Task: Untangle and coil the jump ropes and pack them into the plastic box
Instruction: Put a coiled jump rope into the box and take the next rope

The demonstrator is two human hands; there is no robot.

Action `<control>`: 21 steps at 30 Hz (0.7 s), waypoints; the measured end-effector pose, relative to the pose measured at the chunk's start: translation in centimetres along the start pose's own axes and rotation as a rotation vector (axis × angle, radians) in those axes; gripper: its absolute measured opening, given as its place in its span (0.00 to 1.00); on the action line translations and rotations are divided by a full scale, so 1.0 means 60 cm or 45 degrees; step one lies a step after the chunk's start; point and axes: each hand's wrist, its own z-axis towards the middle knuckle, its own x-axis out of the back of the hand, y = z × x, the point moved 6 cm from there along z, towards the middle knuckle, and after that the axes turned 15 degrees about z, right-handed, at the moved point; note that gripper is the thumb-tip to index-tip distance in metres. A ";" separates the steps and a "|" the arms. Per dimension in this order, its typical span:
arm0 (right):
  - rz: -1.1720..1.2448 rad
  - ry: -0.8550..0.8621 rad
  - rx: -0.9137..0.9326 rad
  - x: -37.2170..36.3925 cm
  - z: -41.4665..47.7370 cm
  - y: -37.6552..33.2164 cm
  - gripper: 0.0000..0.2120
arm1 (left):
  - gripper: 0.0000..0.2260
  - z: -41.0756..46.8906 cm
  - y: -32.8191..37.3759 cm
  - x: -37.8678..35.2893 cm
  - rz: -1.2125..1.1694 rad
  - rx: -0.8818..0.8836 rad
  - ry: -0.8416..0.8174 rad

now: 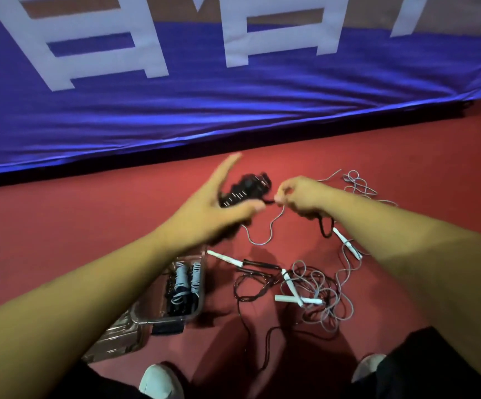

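My left hand (216,208) is raised over the red floor with a coiled black jump rope (245,189) held between thumb and palm, its fingers stretched out. My right hand (299,197) pinches a grey rope end next to that coil and also grips a black strand hanging below it. A grey rope (259,237) loops down between the hands. The clear plastic box (197,308) lies under my left forearm and holds several coiled ropes. A tangle of grey and black ropes with white handles (314,295) lies on the floor to the box's right.
A blue banner (233,90) with white letters runs across the far side of the red floor. The box's clear lid (118,338) lies left of the box. My two white shoes (158,381) are at the bottom edge. More grey rope (357,185) lies far right.
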 end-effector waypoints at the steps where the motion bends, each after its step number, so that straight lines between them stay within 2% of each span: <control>1: -0.024 -0.131 -0.063 -0.017 -0.006 0.007 0.09 | 0.33 0.010 -0.009 0.029 -0.077 0.083 0.132; 3: 0.023 -0.375 -0.136 -0.058 -0.024 0.002 0.11 | 0.25 0.026 -0.045 0.096 -0.071 0.201 0.367; 5: 0.154 -0.475 -0.111 -0.090 -0.041 -0.028 0.11 | 0.17 0.035 -0.103 0.154 0.173 0.327 0.486; 7: 0.173 -0.480 -0.007 -0.113 -0.053 -0.067 0.07 | 0.17 0.032 -0.166 0.196 0.435 0.497 0.491; 10: 0.060 -0.544 0.067 -0.139 -0.077 -0.101 0.06 | 0.21 0.017 -0.226 0.238 0.532 0.683 0.562; 13: 0.000 -0.577 0.060 -0.149 -0.098 -0.115 0.05 | 0.23 0.009 -0.248 0.265 0.779 0.740 0.593; 16: 0.136 -0.520 0.047 -0.145 -0.101 -0.129 0.08 | 0.23 -0.001 -0.278 0.285 0.852 0.794 0.617; 19: 0.110 -0.545 0.049 -0.142 -0.105 -0.125 0.10 | 0.21 -0.022 -0.303 0.311 0.882 0.880 0.657; 21: 0.062 -0.597 0.085 -0.144 -0.111 -0.126 0.12 | 0.19 -0.028 -0.316 0.313 0.926 0.918 0.590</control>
